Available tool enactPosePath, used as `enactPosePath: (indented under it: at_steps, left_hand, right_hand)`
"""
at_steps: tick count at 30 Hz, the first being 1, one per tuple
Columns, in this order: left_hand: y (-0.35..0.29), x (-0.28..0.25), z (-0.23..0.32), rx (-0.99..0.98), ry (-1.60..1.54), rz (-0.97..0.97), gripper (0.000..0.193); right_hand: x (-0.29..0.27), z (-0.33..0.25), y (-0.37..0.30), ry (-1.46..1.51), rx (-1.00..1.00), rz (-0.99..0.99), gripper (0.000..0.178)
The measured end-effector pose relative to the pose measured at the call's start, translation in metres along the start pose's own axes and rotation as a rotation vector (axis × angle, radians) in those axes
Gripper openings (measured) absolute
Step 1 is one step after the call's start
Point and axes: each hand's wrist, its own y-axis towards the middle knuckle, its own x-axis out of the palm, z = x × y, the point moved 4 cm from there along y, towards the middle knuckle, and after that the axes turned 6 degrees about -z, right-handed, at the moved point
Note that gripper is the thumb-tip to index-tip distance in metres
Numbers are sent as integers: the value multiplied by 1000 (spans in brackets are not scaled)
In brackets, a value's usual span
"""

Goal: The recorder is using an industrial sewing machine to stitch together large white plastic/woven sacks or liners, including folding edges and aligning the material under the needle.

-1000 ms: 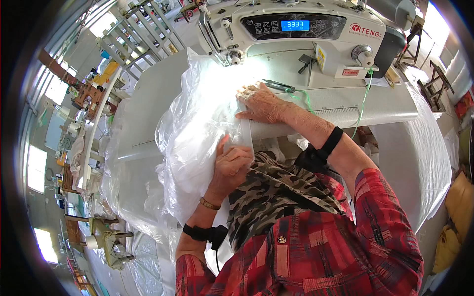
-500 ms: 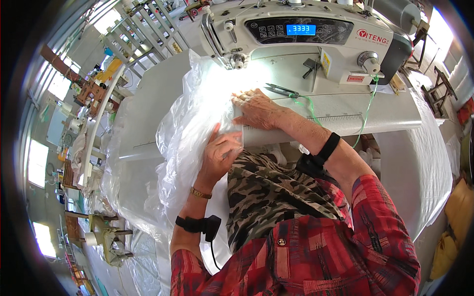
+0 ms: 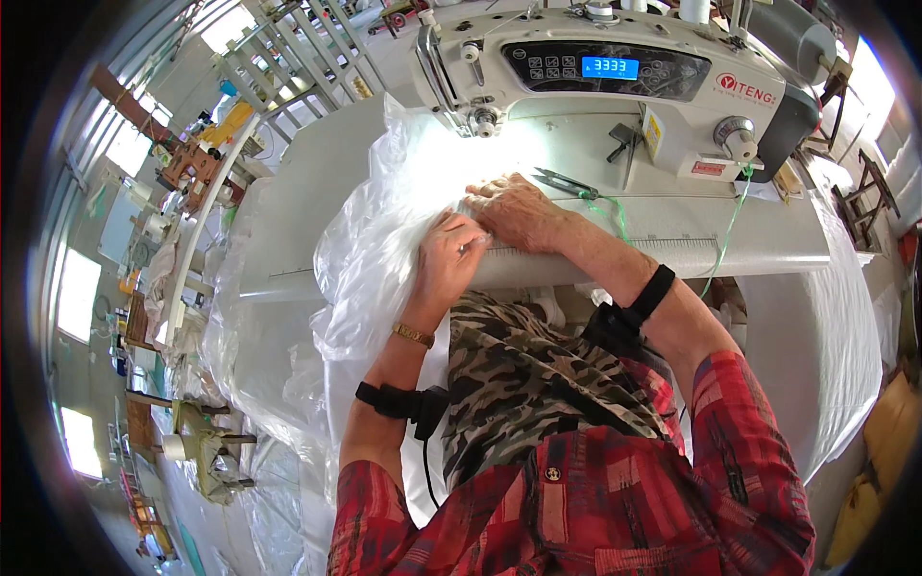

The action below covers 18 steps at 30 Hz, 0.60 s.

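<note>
A sheet of thin, translucent white plastic (image 3: 370, 226) lies bunched over the left part of the sewing machine table and hangs past its front edge. My left hand (image 3: 451, 252) pinches the sheet's right edge at the table front, its fingers curled together. Just beyond it, my right hand (image 3: 519, 211) presses on the same edge, fingers bent and bunched over the plastic. The two hands almost touch. Above and behind them is the needle head of the white sewing machine (image 3: 485, 120), whose lamp washes out the plastic there. Thread snips (image 3: 565, 182) lie right of my right hand.
Green thread (image 3: 735, 230) hangs from the machine's handwheel knob. A small black tool (image 3: 624, 139) rests on the machine bed. More plastic (image 3: 816, 336) drapes over the table's right end. At the left are a metal rack (image 3: 298, 58) and a long bench (image 3: 206, 230).
My left hand has moved up and right to the sheet's edge, and its fingers have closed. The right hand stays near the same spot on the plastic. The whole view has shifted slightly.
</note>
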Motion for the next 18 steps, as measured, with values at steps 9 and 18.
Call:
enactPosePath:
  at_steps: [9, 18]
  left_hand:
    - [29, 4, -14, 26, 198, 52, 3]
    - [53, 5, -30, 8, 260, 54, 6]
  right_hand:
    - [5, 20, 4, 166, 101, 239, 26]
    - [0, 26, 5, 150, 163, 172, 18]
